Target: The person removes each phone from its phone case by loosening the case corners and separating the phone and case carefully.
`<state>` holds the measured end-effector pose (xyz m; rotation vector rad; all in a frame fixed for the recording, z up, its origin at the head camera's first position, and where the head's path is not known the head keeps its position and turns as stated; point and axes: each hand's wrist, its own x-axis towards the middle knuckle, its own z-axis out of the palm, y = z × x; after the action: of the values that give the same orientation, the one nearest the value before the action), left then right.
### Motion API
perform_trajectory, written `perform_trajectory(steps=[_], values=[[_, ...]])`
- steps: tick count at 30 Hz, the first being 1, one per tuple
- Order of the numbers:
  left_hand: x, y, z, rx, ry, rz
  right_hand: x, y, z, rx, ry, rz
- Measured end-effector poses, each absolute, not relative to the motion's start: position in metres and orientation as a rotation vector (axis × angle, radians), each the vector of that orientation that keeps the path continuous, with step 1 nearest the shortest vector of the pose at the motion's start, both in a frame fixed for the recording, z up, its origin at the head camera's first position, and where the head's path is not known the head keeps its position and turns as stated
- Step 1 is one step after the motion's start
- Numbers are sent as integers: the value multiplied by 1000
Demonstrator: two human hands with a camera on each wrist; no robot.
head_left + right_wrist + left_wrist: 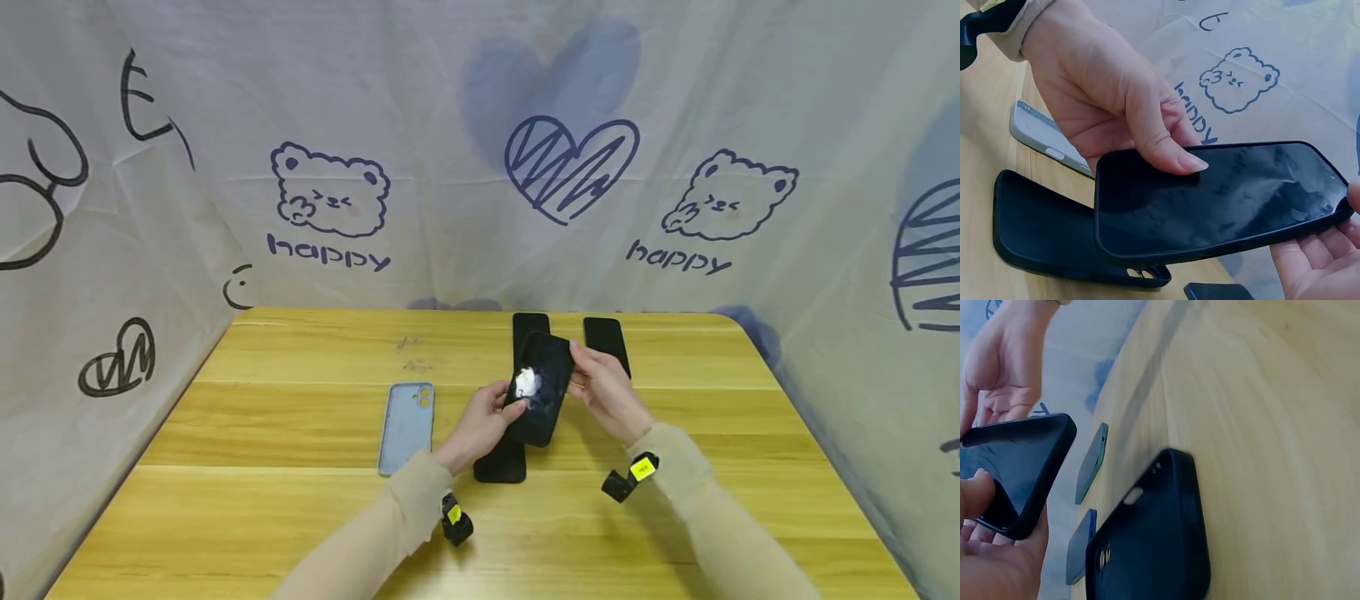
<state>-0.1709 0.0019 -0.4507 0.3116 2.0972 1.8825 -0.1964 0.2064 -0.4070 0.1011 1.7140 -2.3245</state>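
Observation:
Between both hands a smartphone (551,375) in a black case is held tilted above the table, its dark glossy screen facing up. My left hand (480,425) grips one end, with the thumb lying over the screen, as the right wrist view shows the left hand (1110,87). At the opposite end my right hand (607,392) pinches the edge; in the left wrist view this right hand (1010,362) is beyond the phone (1016,456). An empty black phone case (501,465) lies below, its inside up and camera cutout visible in the left wrist view.
A light blue phone case (407,425) lies on the wooden table (270,433) to the left. Toward the back are a dark phone (531,323) and another dark phone (606,337). Printed cloth (450,167) hangs behind and along the sides.

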Motion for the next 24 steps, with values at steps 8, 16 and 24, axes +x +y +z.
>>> perform_trajectory(steps=[8,16,24], values=[[-172,-7,-447,325,2213,1788,-196,201,-405,51,1795,-2275],[-176,-14,-446,357,2231,1766,-197,195,-406,-22,1832,-2278],[-178,-19,-444,366,2250,1753,-198,190,-408,-69,1851,-2283]])
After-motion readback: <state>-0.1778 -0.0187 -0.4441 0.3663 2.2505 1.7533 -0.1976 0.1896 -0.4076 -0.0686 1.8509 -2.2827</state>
